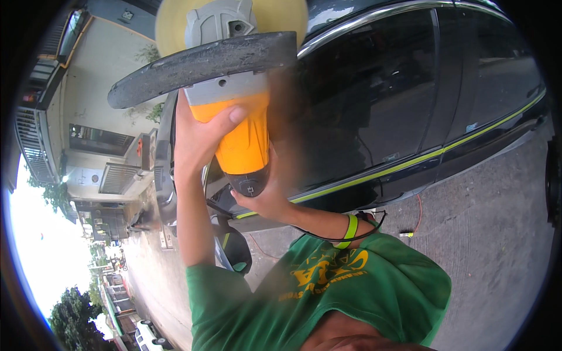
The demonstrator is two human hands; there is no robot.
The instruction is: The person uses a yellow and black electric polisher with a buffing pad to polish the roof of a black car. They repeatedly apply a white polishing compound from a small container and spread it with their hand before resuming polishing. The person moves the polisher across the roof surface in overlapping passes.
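Note:
An orange and grey power polisher [246,131] is held up against the dark car [373,96]. My left hand [197,131] grips its orange body near the grey gear housing, thumb on top. Around the black rear end is my right hand [268,197], with its fingers partly hidden behind the tool. A black handle or guard [197,66] crosses the tool's head. Beyond it shows a round yellow pad [285,22], blurred at its edge and partly hidden by the housing. A black cord [325,239] runs along my right forearm, which has a yellow-green band on it.
Yellow-green tape or trim [395,169] lines the car's side. The side mirror [235,250] juts out near my left arm. A red cord [419,215] with a yellow-green end lies on the concrete ground [474,245]. Buildings and a parked white vehicle [149,335] stand farther off.

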